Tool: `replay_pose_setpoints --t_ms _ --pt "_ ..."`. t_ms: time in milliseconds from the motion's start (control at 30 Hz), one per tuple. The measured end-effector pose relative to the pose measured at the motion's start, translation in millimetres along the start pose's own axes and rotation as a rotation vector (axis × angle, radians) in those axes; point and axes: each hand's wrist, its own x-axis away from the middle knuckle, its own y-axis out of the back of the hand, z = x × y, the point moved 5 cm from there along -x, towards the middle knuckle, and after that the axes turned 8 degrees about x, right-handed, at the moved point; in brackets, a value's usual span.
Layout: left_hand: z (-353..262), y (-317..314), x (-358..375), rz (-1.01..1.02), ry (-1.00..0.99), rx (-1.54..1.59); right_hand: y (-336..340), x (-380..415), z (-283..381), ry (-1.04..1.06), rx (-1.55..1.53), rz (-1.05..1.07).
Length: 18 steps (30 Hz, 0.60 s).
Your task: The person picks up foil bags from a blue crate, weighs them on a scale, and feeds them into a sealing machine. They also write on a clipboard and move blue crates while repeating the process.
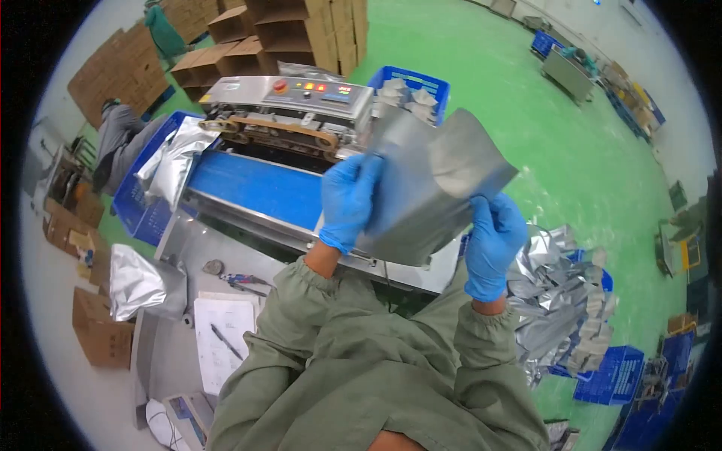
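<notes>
A silver foil bag (421, 195) is held up in front of me, slightly blurred, its upper edge spread apart. My left hand (349, 201), in a blue glove, is closed on the bag's left side. On the right side, my gloved right hand (494, 244) pinches the bag's edge. Just beyond my left hand stands a band sealing machine (293, 98) with a red knob and lit displays. Its blue conveyor belt (256, 188) runs to the left of my left hand. Another foil bag (179, 159) lies at the belt's left end.
Blue crates hold foil bags, behind the sealer (444, 83) and on the right (613, 376). A metal table (169, 338) bears papers (226, 331), a pen, pliers (244, 281) and a foil bag (147, 284). Cardboard boxes (286, 34) are stacked behind. A person (128, 143) crouches at left.
</notes>
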Motion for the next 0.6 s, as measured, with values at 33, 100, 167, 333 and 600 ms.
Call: replay_pose_setpoints --t_ms 33,100,167,333,600 --pt "1 15 -5 -0.008 -0.007 -0.018 -11 6 -6 -0.003 -0.020 0.004" --pt "8 50 -18 -0.185 -0.047 0.029 -33 13 -23 -0.196 -0.190 0.075" --pt "13 65 -27 -0.228 -0.055 0.028 -45 15 -25 -0.233 -0.215 0.075" --pt "56 68 -58 -0.162 0.135 -0.040 -55 13 -64 -0.409 -0.293 0.103" --pt "131 101 -65 -0.078 0.394 -0.417 -89 31 -155 -0.686 -0.336 0.258"
